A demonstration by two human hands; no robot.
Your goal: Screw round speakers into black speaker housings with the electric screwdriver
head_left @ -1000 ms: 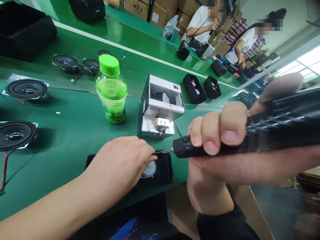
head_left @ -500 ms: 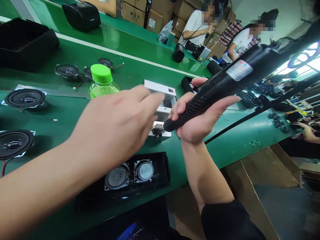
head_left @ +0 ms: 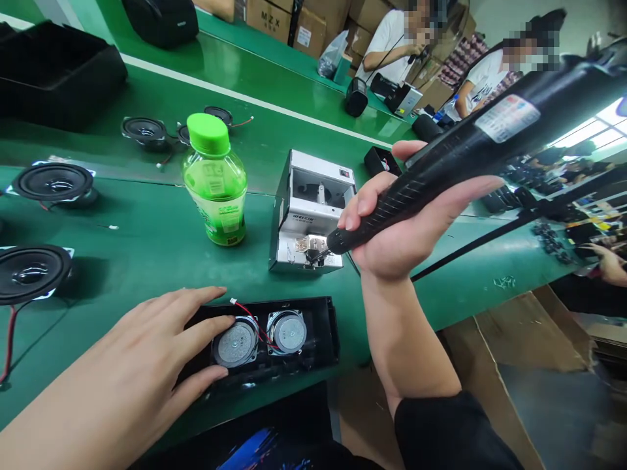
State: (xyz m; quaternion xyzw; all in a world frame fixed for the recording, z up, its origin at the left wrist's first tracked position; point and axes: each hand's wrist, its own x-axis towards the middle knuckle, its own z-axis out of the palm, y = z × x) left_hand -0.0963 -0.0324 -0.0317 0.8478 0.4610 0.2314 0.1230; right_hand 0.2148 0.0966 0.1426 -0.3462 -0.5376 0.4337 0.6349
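My right hand (head_left: 399,238) is wrapped round a black electric screwdriver (head_left: 441,160) with a pale label. The screwdriver's tip points down-left, at the metal front of a grey screw feeder (head_left: 316,217). Fingers spread, my left hand (head_left: 132,356) rests over the left end of a long black speaker box (head_left: 323,326). Its index fingertip meets the rim of the left round speaker (head_left: 236,344), seen from its magnet side. Beside that speaker lies a second one (head_left: 289,333), with a red wire (head_left: 252,318) and white plug between them.
A green-capped bottle (head_left: 215,196) stands left of the feeder. Loose black speakers (head_left: 55,183) with wires lie at the left. A large black case (head_left: 59,78) sits at the back left. Two people work across the bench. An open carton (head_left: 533,326) is at the right.
My left hand has moved down and left, from in front of the feeder to the speaker box, and its fingers have spread. The red wire now lies over the box's edge. My right hand still holds the screwdriver.
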